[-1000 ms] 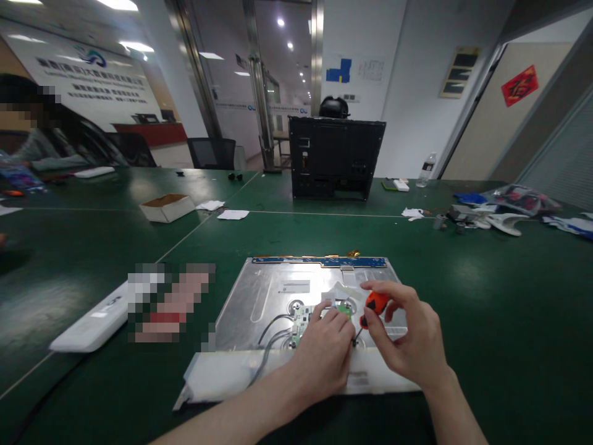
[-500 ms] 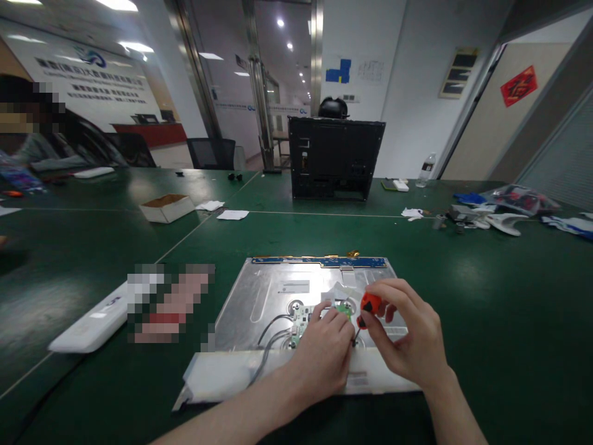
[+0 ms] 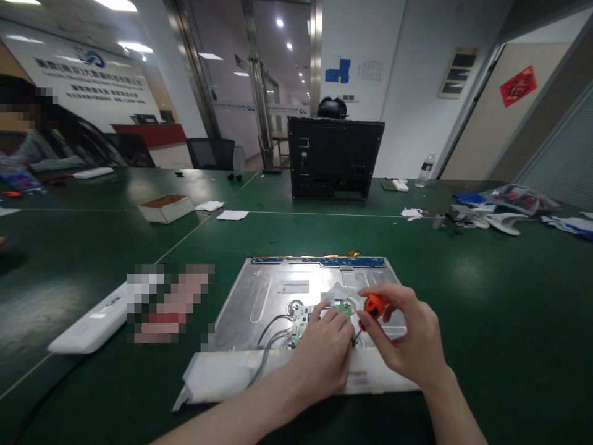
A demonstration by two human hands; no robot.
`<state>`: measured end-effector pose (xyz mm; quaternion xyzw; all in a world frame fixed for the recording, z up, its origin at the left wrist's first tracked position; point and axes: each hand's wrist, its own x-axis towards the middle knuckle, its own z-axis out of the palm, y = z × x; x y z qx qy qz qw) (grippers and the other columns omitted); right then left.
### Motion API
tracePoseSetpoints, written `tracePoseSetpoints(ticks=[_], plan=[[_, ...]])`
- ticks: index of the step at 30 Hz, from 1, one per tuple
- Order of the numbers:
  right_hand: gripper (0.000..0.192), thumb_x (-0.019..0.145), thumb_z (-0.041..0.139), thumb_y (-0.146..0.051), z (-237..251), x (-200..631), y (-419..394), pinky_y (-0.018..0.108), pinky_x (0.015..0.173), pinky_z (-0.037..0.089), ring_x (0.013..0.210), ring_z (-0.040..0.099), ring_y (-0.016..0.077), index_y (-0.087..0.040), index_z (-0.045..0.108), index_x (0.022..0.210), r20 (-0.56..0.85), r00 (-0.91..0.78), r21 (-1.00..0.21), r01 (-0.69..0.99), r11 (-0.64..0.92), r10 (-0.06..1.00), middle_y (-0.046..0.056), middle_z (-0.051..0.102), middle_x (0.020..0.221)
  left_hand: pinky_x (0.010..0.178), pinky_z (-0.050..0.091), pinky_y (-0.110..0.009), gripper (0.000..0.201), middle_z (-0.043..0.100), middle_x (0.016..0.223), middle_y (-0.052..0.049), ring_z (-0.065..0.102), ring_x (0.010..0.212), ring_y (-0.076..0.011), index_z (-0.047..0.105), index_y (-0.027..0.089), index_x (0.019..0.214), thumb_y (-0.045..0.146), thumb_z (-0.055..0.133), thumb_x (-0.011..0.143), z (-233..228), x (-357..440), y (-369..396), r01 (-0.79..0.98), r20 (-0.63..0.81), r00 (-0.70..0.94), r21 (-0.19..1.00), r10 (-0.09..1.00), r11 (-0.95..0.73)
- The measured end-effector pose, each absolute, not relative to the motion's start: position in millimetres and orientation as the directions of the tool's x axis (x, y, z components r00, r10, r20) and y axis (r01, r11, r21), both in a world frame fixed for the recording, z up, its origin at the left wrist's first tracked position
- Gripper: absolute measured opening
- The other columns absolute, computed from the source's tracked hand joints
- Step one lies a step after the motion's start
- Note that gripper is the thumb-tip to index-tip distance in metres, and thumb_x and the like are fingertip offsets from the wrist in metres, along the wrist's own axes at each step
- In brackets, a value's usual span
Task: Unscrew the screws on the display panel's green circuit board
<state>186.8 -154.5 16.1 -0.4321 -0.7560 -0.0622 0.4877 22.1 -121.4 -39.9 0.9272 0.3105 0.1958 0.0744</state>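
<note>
Orange-handled screwdriver (image 3: pixel 370 311) pinched in right hand (image 3: pixel 407 346) fingertips, lower centre of frame, tip down beside small green circuit board (image 3: pixel 343 308). Left hand (image 3: pixel 324 355) curled, pressing board onto metal panel back (image 3: pixel 269 290). Advice: shaft vertical, firm downward pressure, steady board.

Matt metal panel (image 3: pixel 273 290), glossy green tabletop (image 3: pixel 486 296)

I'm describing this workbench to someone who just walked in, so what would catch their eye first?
First, the two bare hands at the near edge of the green table: the right hand grips an orange-handled screwdriver with its tip down beside a small green circuit board, which the left hand presses onto a silver metal display panel. Behind it, mid-table, a black monitor housing stands upright.
</note>
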Motion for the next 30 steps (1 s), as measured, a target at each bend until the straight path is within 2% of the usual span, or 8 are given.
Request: tracePoseSetpoints(ticks=[8, 15, 21, 25, 30], plan=[[0.032, 0.085, 0.058, -0.012, 18.7, 187.7, -152.2, 0.024, 0.055, 0.05, 0.074, 0.061, 0.014, -0.02, 0.055, 0.116, 0.798, -0.185, -0.33, 0.661, 0.673, 0.574, 0.009, 0.061, 0.106, 0.105, 0.03, -0.048, 0.02, 0.064, 0.096, -0.007, 0.057, 0.097, -0.0259, 0.058, 0.02, 0.101, 0.018, 0.05, 0.082, -42.9, 21.6, -120.4, 0.545, 0.331, 0.731, 0.244, 0.597, -0.802], [0.038, 0.086, 0.056, -0.011, 20.4, 187.7, -152.6, 0.026, 0.057, 0.05, 0.069, 0.057, 0.0122, -0.019, 0.055, 0.123, 0.784, -0.21, -0.314, 0.677, 0.666, 0.584, 0.008, 0.06, 0.102, 0.105, 0.03, -0.049, 0.018, 0.064, 0.096, -0.007, 0.057, 0.098, -0.026, 0.057, 0.021, 0.099, 0.018, 0.048, 0.083, -44.1, 21.6, -119.9, 0.536, 0.35, 0.733, 0.231, 0.583, -0.812], [0.032, 0.085, 0.064, -0.019, 19.7, 187.8, -151.0, 0.025, 0.055, 0.05, 0.067, 0.059, 0.0121, -0.021, 0.057, 0.117, 0.815, -0.197, -0.269, 0.705, 0.657, 0.545, 0.006, 0.063, 0.097, 0.105, 0.03, -0.049, 0.019, 0.064, 0.096, -0.007, 0.058, 0.096, -0.0257, 0.057, 0.019, 0.099, 0.017, 0.049, 0.082, -42.5, 21.6, -120.6, 0.541, 0.352, 0.725, 0.24, 0.592, -0.806], [0.03, 0.086, 0.061, -0.017, 19.8, 187.6, -151.0, 0.025, 0.053, 0.05, 0.066, 0.059, 0.0123, -0.022, 0.06, 0.116, 0.813, -0.189, -0.271, 0.714, 0.645, 0.551, 0.006, 0.062, 0.095, 0.105, 0.03, -0.049, 0.02, 0.064, 0.098, -0.007, 0.058, 0.098, -0.026, 0.057, 0.02, 0.101, 0.017, 0.049, 0.082, -40.9, 21.4, -120.6, 0.543, 0.334, 0.731, 0.242, 0.595, -0.804], [0.038, 0.086, 0.055, -0.012, 20.7, 187.7, -151.7, 0.026, 0.055, 0.051, 0.066, 0.059, 0.0122, -0.022, 0.055, 0.123, 0.792, -0.203, -0.297, 0.697, 0.653, 0.576, 0.007, 0.064, 0.1, 0.106, 0.029, -0.048, 0.018, 0.064, 0.096, -0.007, 0.058, 0.097, -0.0256, 0.057, 0.021, 0.099, 0.017, 0.051, 0.081, -41.1, 21.3, -120.2, 0.548, 0.326, 0.737, 0.224, 0.592, -0.806]])
